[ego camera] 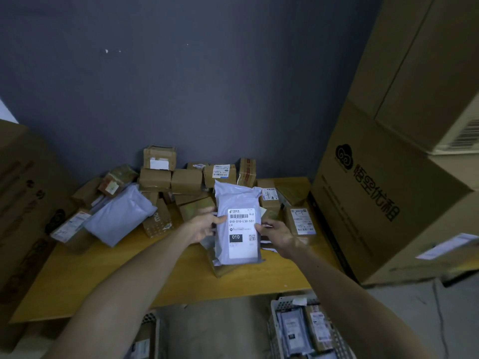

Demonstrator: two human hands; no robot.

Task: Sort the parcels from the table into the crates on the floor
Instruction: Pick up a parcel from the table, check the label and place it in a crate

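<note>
Both hands hold 1 grey plastic mailer bag upright above the yellow wooden table, its white shipping label facing the camera; the label shows a barcode, the code 010-010-L30-551 and a black box reading 010. The left hand grips the bag's left edge, thumb on the front near the label's top corner and fingers curled behind. The right hand grips the right edge, thumb tip on the label's side, the other fingers hidden behind the bag.

Beyond the hands, a heap of small brown cardboard parcels is stacked against the dark grey wall. To the left of the left hand lies a second grey plastic mailer, puffy and tilted, resting on other boxes. Just right of the right hand sits a flat brown box with a white label.

Below the right forearm, on the floor, stands a white perforated plastic crate holding several labelled parcels. Below the left forearm, the edge of a second white crate shows. Large brown cardboard cartons rise to the right of the hands, and another tall brown carton stands to the left.
</note>
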